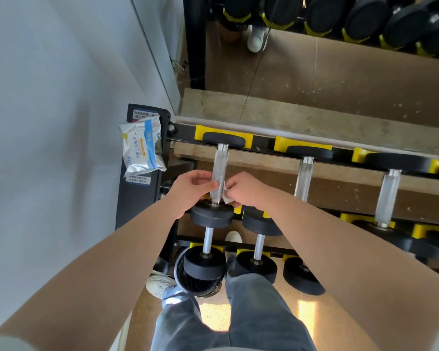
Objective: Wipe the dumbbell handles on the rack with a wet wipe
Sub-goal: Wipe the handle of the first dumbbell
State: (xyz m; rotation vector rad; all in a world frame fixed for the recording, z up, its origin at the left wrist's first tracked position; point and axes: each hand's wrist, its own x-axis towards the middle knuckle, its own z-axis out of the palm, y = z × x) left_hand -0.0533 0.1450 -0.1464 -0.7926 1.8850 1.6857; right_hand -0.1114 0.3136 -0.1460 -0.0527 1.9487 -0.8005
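Note:
The leftmost dumbbell on the top tier of the black and yellow rack (264,143) has a knurled metal handle (220,165) and black end weights. My left hand (190,191) curls its fingers around the lower part of that handle from the left. On the handle's right side, my right hand (246,190) pinches a crumpled white wet wipe (227,196) close against the metal. Two more top-tier handles (305,178) (388,196) lie to the right, untouched.
A pack of wet wipes (142,148) lies on the rack's left end post. Lower tiers hold more dumbbells (205,264). A mirror behind reflects the rack. A white wall stands at the left; my legs and shoes are below.

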